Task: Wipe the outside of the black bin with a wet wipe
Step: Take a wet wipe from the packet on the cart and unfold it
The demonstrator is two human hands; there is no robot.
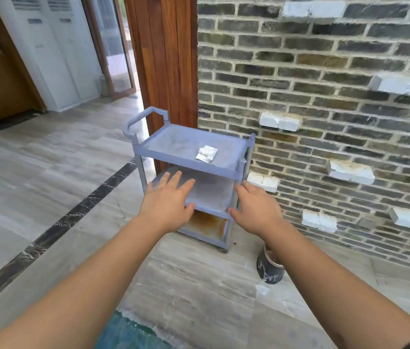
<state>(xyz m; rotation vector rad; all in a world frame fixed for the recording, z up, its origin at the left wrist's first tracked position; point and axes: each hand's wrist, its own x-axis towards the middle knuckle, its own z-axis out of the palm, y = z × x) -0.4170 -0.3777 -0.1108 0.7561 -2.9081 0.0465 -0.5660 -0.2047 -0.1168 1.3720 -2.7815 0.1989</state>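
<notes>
Head view is showing both of my bare arms reaching forward and down toward a grey plastic cart (186, 144) that is standing on the stone floor (47, 159), backed against a wooden post (166, 59) and a dark brick wall (324, 84). My left hand (167, 202) is hovering palm-down in front of the cart's middle shelf (211, 195), fingers spread and flat — it is gripping nothing, and I cannot tell whether the thumb is touching the shelf's front edge. My right hand (256, 210) is hanging beside the cart's front right leg, fingers loosely extended and slightly curled, also gripping nothing; its fingertips are lying just beside the leg, though contact is unclear.

A white wet wipe packet (207, 153) is lying flat on the cart's top shelf, near the shelf's right front corner, apart from both hands. The bottom shelf (206, 224) is showing a rusty orange stain.

The black bin (270, 269) is sitting on the floor to the right of the cart's front right corner — close to the base of the brick wall and partly hidden under my right forearm. It is looking tilted, with pale streaks on its outside and a light rim showing at its top. A teal mat (128, 333) is lying at the bottom edge of the view.
</notes>
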